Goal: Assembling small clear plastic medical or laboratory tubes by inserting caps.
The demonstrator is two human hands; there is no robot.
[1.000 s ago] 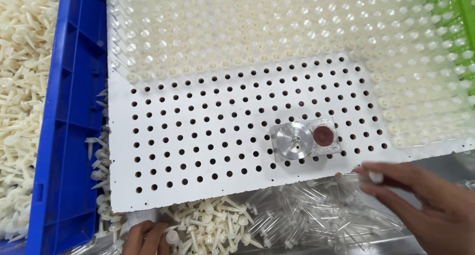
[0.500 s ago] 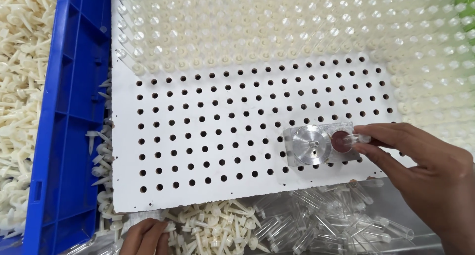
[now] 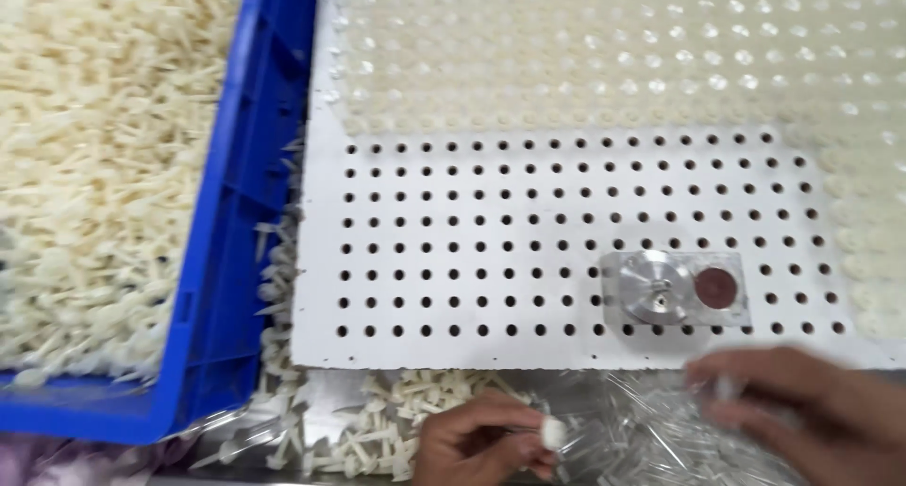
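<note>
My left hand pinches a white peg, tip toward the right hand, which is blurred, its grip unclear; the holed board lies just beyond both.

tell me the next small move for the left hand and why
Probably lift the left hand to the perforated white board and seat the white plug it pinches into an empty hole: upper rows are filled, these are open.
</note>
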